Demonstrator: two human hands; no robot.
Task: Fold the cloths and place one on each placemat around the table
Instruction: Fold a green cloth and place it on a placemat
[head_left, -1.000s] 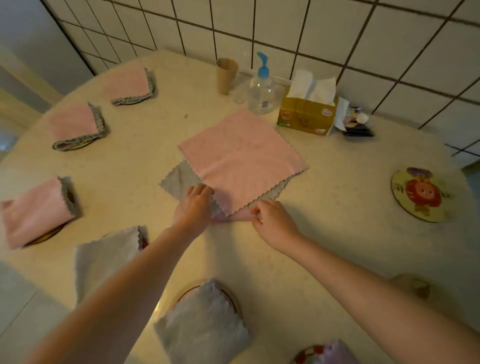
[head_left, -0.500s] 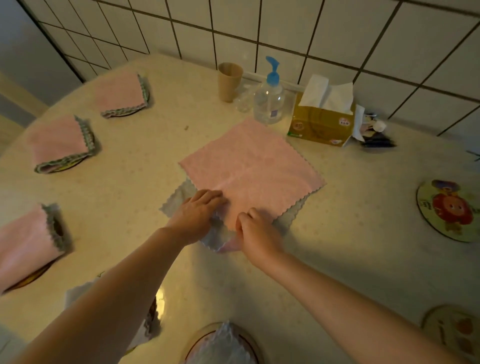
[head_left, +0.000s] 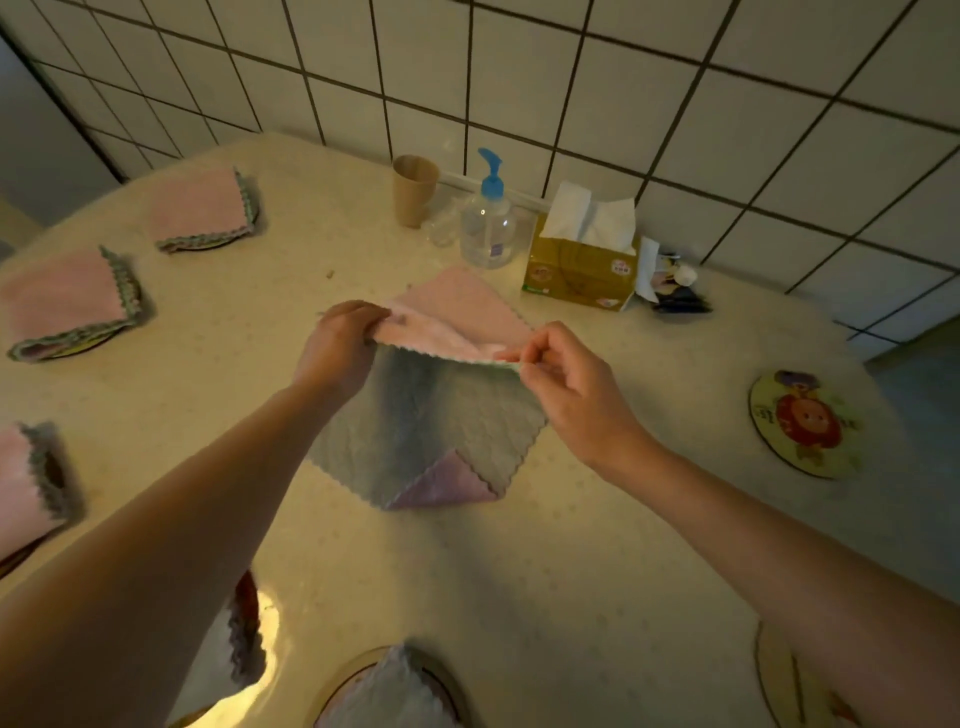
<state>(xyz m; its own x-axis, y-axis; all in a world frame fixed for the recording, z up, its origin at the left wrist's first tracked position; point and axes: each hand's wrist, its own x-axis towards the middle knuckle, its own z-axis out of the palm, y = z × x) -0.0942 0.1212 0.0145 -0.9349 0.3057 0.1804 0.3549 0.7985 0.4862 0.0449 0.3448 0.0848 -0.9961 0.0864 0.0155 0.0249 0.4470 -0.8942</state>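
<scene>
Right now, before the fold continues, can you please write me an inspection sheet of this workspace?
Surface: pale speckled table, set against a tiled wall.
Job's things: pink cloth lifted by its near edge; grey cloth flat beneath it, one corner turned up showing purple. Folded pink cloths on the left-side mats; lion placemat on the right still bare.
Clutter: paper cup, pump bottle, tissue box, small items beside it, too unclear to name.
Grippers: left hand and right hand each pinch the pink cloth's edge.
Cables: nothing seen.
Surroundings: white tiled wall.
</scene>
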